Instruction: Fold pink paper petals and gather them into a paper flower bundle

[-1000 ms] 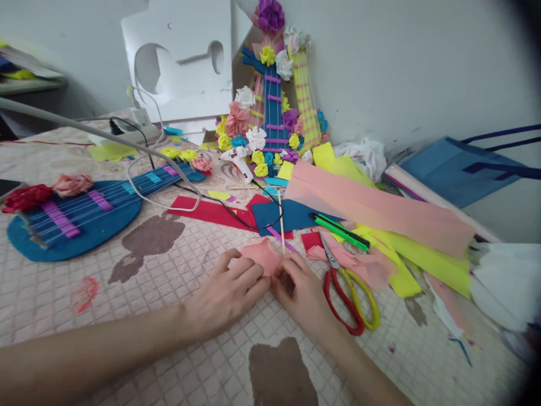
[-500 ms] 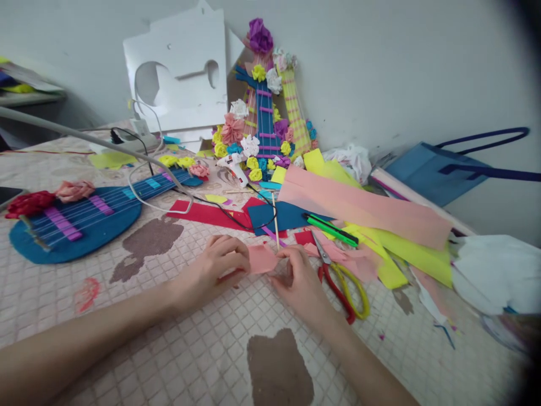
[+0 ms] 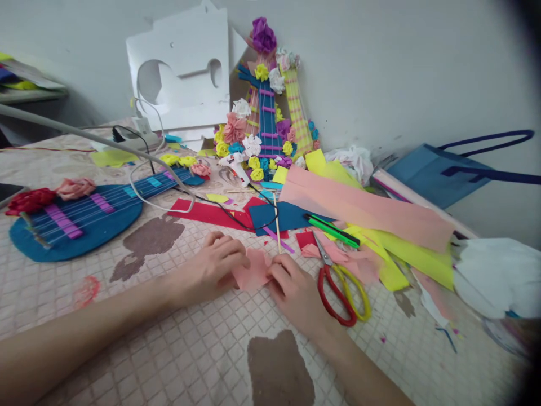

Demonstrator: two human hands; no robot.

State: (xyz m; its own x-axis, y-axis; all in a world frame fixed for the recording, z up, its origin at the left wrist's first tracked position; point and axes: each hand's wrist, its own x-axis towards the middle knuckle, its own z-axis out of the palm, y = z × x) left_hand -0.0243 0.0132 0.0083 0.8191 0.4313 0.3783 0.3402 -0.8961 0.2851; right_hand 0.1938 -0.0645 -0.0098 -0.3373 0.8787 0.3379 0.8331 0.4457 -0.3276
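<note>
My left hand [image 3: 213, 268] and my right hand [image 3: 296, 290] both pinch a small piece of pink crepe paper [image 3: 252, 270] low over the tiled tablecloth [image 3: 177, 349]. The left fingers curl over its left edge, the right fingers press its right edge. A thin wooden stick [image 3: 276, 217] lies just behind the paper, its near end close to my right fingers. Red and yellow scissors [image 3: 340, 282] lie right beside my right hand.
A blue paper guitar [image 3: 80, 217] with paper roses lies at the left. More decorated guitars [image 3: 266, 113] lean on the wall. A glue gun [image 3: 236, 166], cables [image 3: 160, 180], pink and yellow paper sheets [image 3: 367, 211], a green pen [image 3: 333, 230] and a blue bag [image 3: 452, 169] crowd the back and right.
Both hands have shifted with the pink paper, the left hand sliding to its left edge and curling. The paper now lies flatter between the two hands.
</note>
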